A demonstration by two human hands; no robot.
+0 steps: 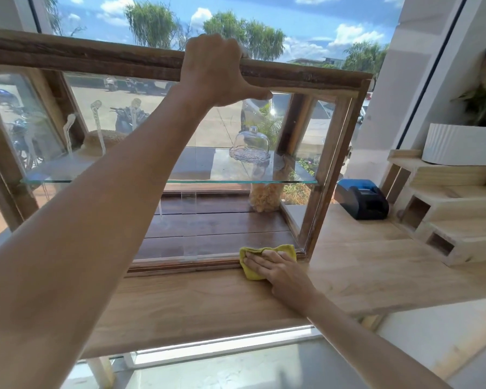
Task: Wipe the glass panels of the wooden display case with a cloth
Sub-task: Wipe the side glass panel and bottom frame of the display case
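The wooden display case point(331, 169) stands on a wooden counter by the window, with glass panels on its sides and a glass shelf point(180, 175) inside. My left hand point(216, 71) grips the case's top wooden rail point(82, 58), thumb under it. My right hand point(275, 266) lies flat on a yellow cloth point(254, 273), pressing it against the case's bottom front edge near its right corner. A glass dome point(250, 144) rests on the shelf, and a jar of pale snacks point(265, 196) stands below it.
A black and blue receipt printer point(362, 199) sits right of the case on the counter point(362, 265). Stepped wooden shelving point(443, 209) with a white planter point(460, 144) fills the right side. Clear tongs point(97, 122) hang inside the case at left.
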